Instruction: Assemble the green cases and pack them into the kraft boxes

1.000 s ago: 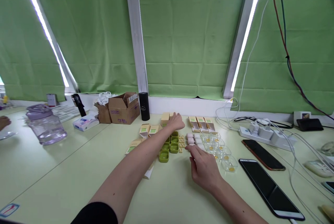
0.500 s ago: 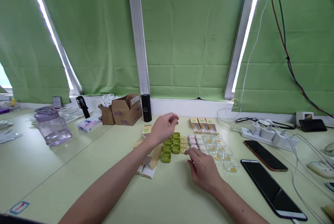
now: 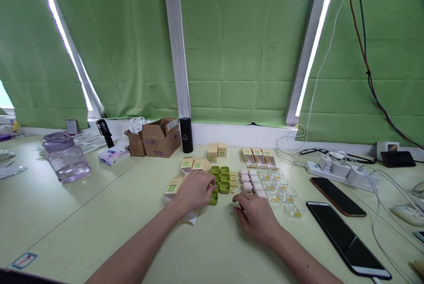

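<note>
My left hand [image 3: 198,190] reaches in from the left, its fingers bent down and closed at a small green square box [image 3: 213,198] in the left column of green boxes. The back of the hand hides part of that column and some of the folded cartons [image 3: 172,189] beneath it. My right hand [image 3: 254,213] rests on the table in front of the pink and white cubes [image 3: 247,187], thumb and fingers apart and holding nothing. Between the hands stand more green boxes [image 3: 224,187] and small gold number-shaped pieces [image 3: 232,183].
Clear containers with yellow centres [image 3: 293,209] lie right of the cubes. Closed cartons [image 3: 212,153] and open cartons [image 3: 258,159] stand at the back. Two phones [image 3: 347,240] [image 3: 338,195] and a power strip [image 3: 341,172] lie right; a water bottle [image 3: 66,158] stands left.
My left hand has come back toward me and down onto the green boxes, uncovering the closed cartons at the back. My right hand has barely moved.
</note>
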### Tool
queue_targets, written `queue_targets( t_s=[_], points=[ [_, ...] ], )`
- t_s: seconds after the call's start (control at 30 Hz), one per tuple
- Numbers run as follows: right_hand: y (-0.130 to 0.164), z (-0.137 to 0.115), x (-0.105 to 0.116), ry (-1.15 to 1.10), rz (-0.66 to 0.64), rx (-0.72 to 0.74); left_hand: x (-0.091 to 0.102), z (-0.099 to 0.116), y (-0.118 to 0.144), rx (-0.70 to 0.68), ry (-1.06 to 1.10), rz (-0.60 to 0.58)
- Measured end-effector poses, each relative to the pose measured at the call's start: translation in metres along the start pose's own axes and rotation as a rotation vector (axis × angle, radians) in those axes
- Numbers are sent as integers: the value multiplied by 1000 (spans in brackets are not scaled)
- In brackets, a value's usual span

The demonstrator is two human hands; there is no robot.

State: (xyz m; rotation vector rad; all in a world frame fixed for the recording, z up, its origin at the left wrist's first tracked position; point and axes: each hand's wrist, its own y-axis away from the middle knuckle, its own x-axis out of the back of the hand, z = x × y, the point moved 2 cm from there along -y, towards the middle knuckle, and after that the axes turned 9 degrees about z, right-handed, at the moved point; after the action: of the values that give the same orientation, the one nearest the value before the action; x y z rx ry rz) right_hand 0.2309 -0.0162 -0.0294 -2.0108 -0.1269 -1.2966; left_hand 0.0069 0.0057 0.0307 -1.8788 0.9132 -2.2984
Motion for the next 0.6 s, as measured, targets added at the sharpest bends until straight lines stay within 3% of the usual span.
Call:
queue_targets(
  t_s=[0.3,0.6],
  points=[
    [-1,2,-3,-10,-47,-19,-2,2,7,-127,-137,-195],
    [-1,2,-4,-17,-16,-3,-5,8,8,-167,-233,-241]
  ],
)
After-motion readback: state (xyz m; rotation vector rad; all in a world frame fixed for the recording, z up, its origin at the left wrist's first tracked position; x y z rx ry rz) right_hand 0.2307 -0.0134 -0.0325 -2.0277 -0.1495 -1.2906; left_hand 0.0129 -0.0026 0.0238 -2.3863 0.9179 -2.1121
